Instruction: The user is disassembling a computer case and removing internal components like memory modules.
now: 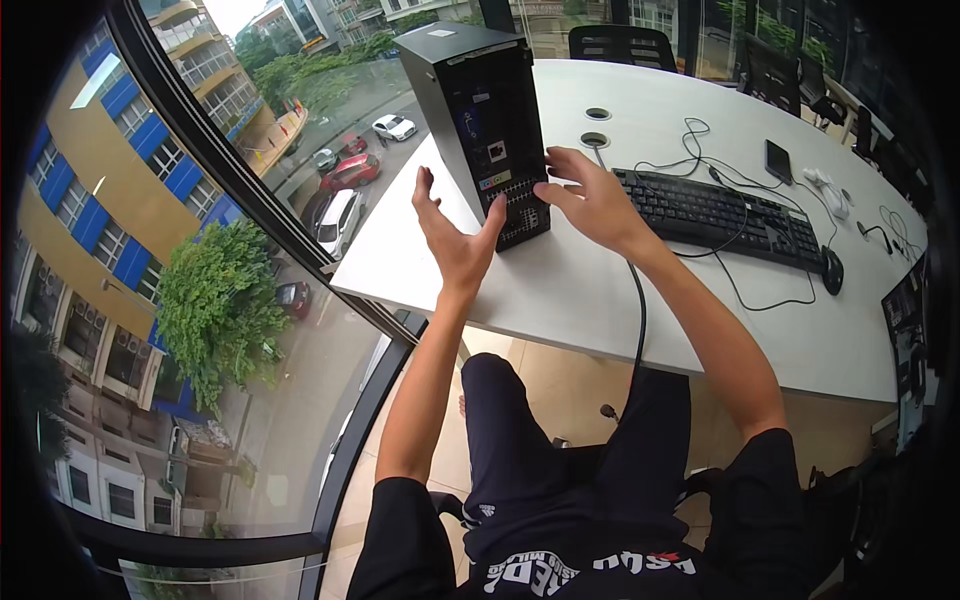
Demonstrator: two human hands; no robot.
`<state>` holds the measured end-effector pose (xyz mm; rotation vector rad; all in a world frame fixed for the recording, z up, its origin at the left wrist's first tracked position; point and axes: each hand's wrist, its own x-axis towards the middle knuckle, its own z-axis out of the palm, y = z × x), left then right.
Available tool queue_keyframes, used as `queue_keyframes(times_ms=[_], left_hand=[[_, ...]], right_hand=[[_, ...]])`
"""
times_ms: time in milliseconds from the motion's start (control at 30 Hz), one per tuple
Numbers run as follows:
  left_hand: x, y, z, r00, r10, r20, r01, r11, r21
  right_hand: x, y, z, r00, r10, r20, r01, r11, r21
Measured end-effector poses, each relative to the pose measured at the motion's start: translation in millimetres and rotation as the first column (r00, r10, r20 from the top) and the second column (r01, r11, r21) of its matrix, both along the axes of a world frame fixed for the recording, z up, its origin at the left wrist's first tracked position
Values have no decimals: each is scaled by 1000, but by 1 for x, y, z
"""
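Observation:
A black desktop computer tower [497, 105] stands upright near the table's left edge, with its back panel of ports and vent grille facing me. My left hand [458, 238] is at its lower left, fingers spread and thumb by the grille. My right hand [597, 205] is at the lower right edge, its fingers apart and its thumb pointing at the panel. Both hands are very close to the tower; whether the fingertips touch it is unclear. Neither hand holds anything.
On the white table [560, 310], a black keyboard [700, 212] lies to the right among loose cables, with a mouse [832, 270] and a phone [777, 160]. A black cable [641, 315] hangs over the front edge. Glass windows [330, 110] border the left side. A chair [622, 47] stands behind.

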<state>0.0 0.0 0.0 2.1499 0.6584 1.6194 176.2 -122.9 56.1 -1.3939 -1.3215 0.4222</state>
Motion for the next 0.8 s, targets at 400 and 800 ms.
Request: queue_keyframes(times_ms=[400,800], left_hand=[[75,-53,6,928,369,49,-366,928,-63],[72,-65,21,948,315,42,-303,936,-178]], right_hand=[[22,-78,-64,864,-188,467,108,975,193],[35,-81,-57,950,-252,185,222,960,170]])
